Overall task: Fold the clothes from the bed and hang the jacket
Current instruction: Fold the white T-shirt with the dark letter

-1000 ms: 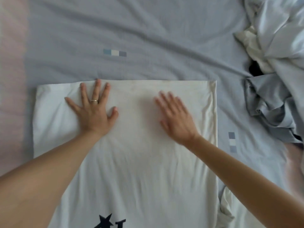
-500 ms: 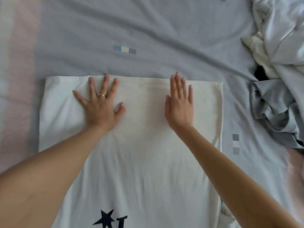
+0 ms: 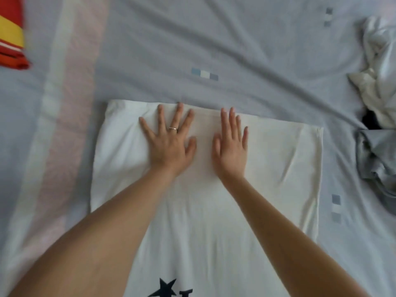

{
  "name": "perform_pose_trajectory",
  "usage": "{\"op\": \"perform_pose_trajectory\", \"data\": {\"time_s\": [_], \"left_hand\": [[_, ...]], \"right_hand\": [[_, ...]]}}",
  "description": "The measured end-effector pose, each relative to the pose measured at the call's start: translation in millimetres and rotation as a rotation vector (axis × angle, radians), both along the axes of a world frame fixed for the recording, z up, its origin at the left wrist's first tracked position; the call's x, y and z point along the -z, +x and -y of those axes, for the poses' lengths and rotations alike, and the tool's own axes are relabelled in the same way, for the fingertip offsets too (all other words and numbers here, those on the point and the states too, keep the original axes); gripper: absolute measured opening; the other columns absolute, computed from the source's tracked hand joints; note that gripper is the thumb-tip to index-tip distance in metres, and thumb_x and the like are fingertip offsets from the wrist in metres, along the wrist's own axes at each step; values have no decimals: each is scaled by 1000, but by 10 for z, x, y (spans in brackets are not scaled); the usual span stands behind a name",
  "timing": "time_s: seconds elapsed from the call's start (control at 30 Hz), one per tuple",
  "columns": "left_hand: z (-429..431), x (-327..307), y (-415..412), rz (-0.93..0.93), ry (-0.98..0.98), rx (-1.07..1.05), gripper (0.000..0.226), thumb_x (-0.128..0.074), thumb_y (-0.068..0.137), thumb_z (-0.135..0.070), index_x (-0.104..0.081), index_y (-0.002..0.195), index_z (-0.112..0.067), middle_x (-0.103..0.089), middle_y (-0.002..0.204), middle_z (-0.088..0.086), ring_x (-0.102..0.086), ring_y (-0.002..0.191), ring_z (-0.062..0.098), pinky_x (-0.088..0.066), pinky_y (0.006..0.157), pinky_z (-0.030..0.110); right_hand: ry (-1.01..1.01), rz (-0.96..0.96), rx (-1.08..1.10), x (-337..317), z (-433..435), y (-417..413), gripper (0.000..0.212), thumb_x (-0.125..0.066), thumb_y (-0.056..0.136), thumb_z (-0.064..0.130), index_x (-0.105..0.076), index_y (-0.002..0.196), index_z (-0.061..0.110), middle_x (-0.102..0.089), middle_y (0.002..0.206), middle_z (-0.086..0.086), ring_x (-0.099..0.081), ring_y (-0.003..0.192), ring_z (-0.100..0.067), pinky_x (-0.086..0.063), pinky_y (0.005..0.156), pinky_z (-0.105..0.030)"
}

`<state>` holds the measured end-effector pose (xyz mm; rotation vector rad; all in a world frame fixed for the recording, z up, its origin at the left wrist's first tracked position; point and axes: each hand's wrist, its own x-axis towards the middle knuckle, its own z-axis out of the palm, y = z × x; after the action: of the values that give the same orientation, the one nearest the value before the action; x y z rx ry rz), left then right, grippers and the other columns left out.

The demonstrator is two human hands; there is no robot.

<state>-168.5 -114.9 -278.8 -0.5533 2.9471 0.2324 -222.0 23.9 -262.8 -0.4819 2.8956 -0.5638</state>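
Note:
A white T-shirt (image 3: 278,159) with a dark star print near its bottom lies flat on the bed, its far edge folded straight. My left hand (image 3: 169,144), a ring on one finger, presses flat on the shirt near the far edge, fingers spread. Beside it my right hand (image 3: 232,146) lies flat on the shirt with straight fingers held together. The two hands are close, almost touching at the thumbs.
The grey-blue bedsheet (image 3: 214,39) has a pale pink stripe (image 3: 68,103) at the left. A crumpled heap of white and grey clothes (image 3: 379,103) sits at the right edge. A folded red and yellow garment (image 3: 11,33) lies at the top left.
My right hand slid left across the shirt toward my left hand. The view shifted, so the shirt sits more to the right and the red garment came into view.

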Motion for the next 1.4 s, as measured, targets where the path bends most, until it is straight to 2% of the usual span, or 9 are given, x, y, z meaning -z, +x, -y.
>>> {"op": "perform_pose_trajectory", "data": {"time_s": [0.27, 0.37, 0.5, 0.63, 0.8, 1.03, 1.23, 1.3, 1.4], "left_hand": [[842, -306, 325, -535, 394, -388, 47, -48, 77, -10, -58, 123, -10, -54, 130, 12, -49, 119, 29, -35, 101, 37], [1244, -338, 413, -367, 604, -624, 59, -64, 75, -33, -52, 126, -7, -56, 123, 15, -55, 110, 29, -42, 98, 38], [1437, -472, 304, -26, 1008, -629, 20, -75, 76, -19, -60, 89, -19, -64, 90, -1, -58, 76, 9, -46, 67, 21], [1536, -541, 214, -63, 1025, -518, 36, -61, 61, -32, -56, 84, -5, -52, 75, 2, -45, 68, 10, -34, 62, 29], [1715, -637, 229, -166, 1157, -487, 37, -73, 61, -17, -51, 89, -27, -59, 85, 1, -55, 74, 12, -45, 67, 25], [2154, -527, 238, -351, 943, -410, 43, -75, 71, 7, -55, 89, -27, -58, 80, -5, -56, 64, -6, -46, 69, 13], [1917, -216, 323, -444, 418, -401, 24, -71, 73, -9, -60, 92, -18, -62, 94, -4, -54, 81, 11, -44, 79, 32], [1728, -289, 348, -475, 117, -215, 34, -60, 73, -4, -62, 105, -14, -59, 114, 9, -48, 105, 22, -35, 89, 36], [1425, -333, 503, -360, 118, 338, 44, -48, 84, -10, -58, 126, -10, -50, 139, 12, -39, 129, 24, -30, 101, 40]], "right_hand": [[153, -32, 56, 225, 431, 244, 62, -27, 91, 43, -20, 151, 30, -14, 160, 2, -15, 146, -20, 0, 117, -38], [174, -55, 72, 242, 490, 254, 64, -28, 89, 43, -22, 151, 29, -17, 159, 1, -18, 145, -21, -3, 116, -39], [182, -71, 73, 233, 492, 250, 65, -30, 87, 40, -25, 150, 27, -20, 158, -2, -21, 144, -23, -3, 115, -39], [183, -81, 75, 231, 509, 251, 65, -32, 86, 39, -26, 150, 26, -23, 158, -4, -22, 143, -24, -5, 115, -39], [186, -99, 72, 242, 522, 242, 65, -31, 86, 38, -27, 150, 26, -23, 157, -5, -22, 142, -25, -6, 115, -41], [168, -114, 83, 261, 524, 249, 66, -32, 84, 37, -28, 149, 25, -23, 157, -5, -21, 142, -24, -7, 115, -42], [171, -136, 82, 271, 519, 254, 65, -32, 85, 36, -27, 149, 25, -23, 158, -5, -22, 143, -24, -6, 115, -40], [178, -134, 83, 270, 519, 258, 65, -31, 85, 36, -26, 149, 26, -23, 158, -5, -21, 143, -24, -7, 115, -41], [182, -128, 80, 269, 523, 258, 65, -31, 86, 36, -26, 150, 26, -22, 158, -4, -21, 144, -24, -7, 115, -41]]}}
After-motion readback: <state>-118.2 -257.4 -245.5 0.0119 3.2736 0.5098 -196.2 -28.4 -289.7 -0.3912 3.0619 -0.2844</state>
